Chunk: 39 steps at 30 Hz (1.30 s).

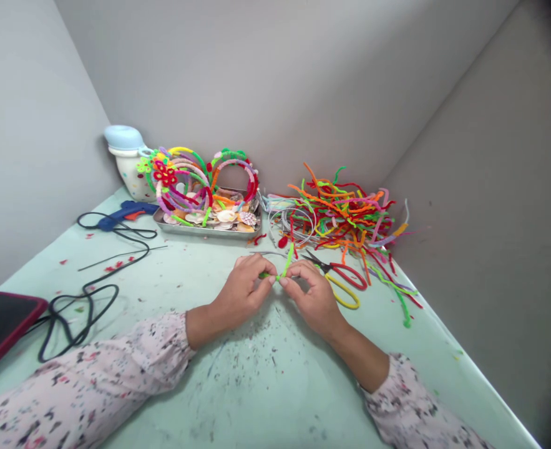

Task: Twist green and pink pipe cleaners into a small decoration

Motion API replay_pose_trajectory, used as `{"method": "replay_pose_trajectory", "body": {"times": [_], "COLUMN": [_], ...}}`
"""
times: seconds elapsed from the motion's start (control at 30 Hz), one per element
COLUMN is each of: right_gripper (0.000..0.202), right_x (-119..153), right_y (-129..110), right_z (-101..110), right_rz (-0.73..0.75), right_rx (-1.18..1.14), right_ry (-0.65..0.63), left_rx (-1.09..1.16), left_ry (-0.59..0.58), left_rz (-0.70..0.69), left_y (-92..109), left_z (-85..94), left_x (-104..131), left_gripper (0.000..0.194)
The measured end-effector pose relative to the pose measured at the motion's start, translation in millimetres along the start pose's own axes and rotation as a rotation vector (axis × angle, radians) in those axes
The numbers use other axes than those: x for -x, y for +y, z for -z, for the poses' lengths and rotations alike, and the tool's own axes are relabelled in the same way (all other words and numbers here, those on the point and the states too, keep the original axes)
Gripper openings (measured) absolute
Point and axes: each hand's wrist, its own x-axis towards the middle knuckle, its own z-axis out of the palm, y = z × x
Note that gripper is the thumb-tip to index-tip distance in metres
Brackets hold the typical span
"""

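A short bright green pipe cleaner (289,257) is held between my two hands above the middle of the table, one end pointing up. My left hand (244,288) pinches it from the left with thumb and forefinger. From the right, my right hand (313,295) pinches the same piece, its fingertips nearly touching those of the left. Fingertips cover part of the green piece. Just beyond my right hand lie scissors (347,293) with red and yellow handles, their dark blades pointing left.
A metal tray (204,231) holds shells and colourful hoops. Pipe cleaners (341,209) are heaped at the back right. On the left are a blue glue gun (120,215), a looped black cable (88,290), a phone (6,324) and a white container (132,171). Walls rise behind.
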Motion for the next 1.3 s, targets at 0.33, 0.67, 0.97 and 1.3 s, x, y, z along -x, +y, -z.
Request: {"method": "replay_pose_trajectory", "body": {"times": [0.33, 0.67, 0.97, 1.3], "right_gripper": [0.012, 0.012, 0.014, 0.018], "right_x": [-0.6, -0.9, 0.2, 0.2], "right_y": [-1.5, 0.4, 1.3, -1.9], "right_z": [0.0, 0.3, -1.3, -1.4], "right_rz": [-0.065, -0.009, -0.026, -0.055], "right_rx": [-0.023, 0.003, -0.014, -0.032], "right_ry": [-0.043, -0.030, -0.033, -0.046], "left_rx": [-0.031, -0.015, -0.032, -0.082], "left_ry": [-0.022, 0.000, -0.021, -0.004], "left_rz": [-0.006, 0.017, -0.016, 0.002], "left_y": [1.3, 1.6, 0.6, 1.5], "left_z": [0.2, 0.8, -0.4, -2.4], "left_x": [0.1, 0.2, 0.5, 1.1], "left_gripper": [0.010, 0.010, 0.009, 0.005]}}
